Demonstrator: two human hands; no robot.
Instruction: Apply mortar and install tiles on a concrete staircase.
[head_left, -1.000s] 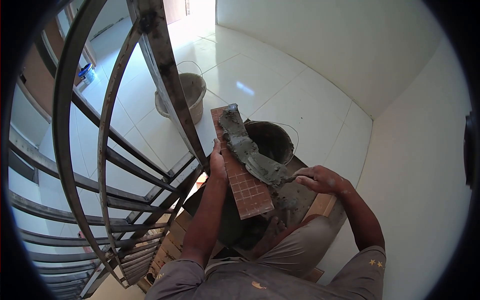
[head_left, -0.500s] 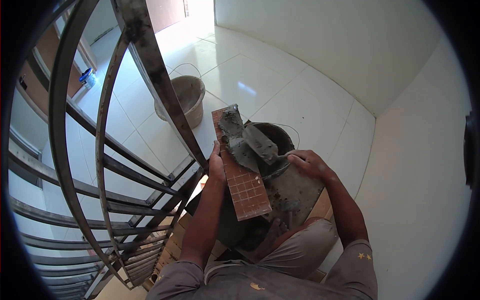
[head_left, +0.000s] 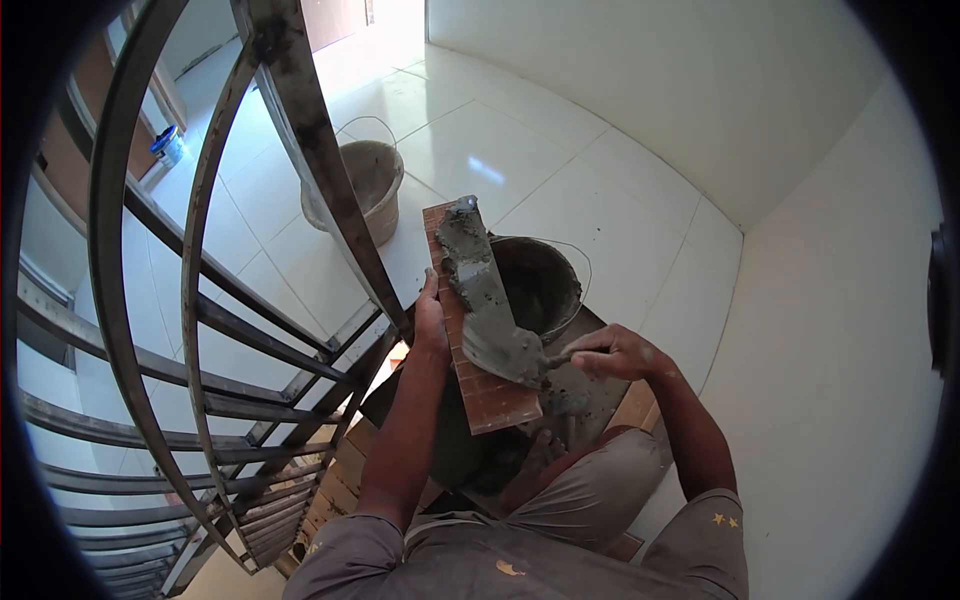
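Observation:
My left hand [head_left: 431, 325] grips a long reddish-brown tile [head_left: 495, 405] by its left edge, with the ribbed back facing up. Wet grey mortar [head_left: 465, 245] covers the tile's upper and middle part, while its lower end is mostly bare. In my right hand [head_left: 618, 353] is the handle of a trowel [head_left: 556, 359], closed in the fingers. The trowel's blade lies against the mortar at the tile's right side; mortar coats it, so its outline is hard to make out. Just beyond the tile stands a dark bucket [head_left: 577, 290], partly hidden by it.
Metal railings [head_left: 320, 150] rise close on my left. Behind them a second grey bucket [head_left: 375, 185] rests on the white tiled floor [head_left: 560, 160]. Further off is a small blue-and-white tub [head_left: 168, 147]. A pale wall [head_left: 830, 330] bounds the right side, and wooden steps [head_left: 330, 500] lie lower left.
The trowel has moved down along the tile toward me, spreading mortar over its middle. My right hand has come slightly nearer. The left hand keeps its hold on the tile.

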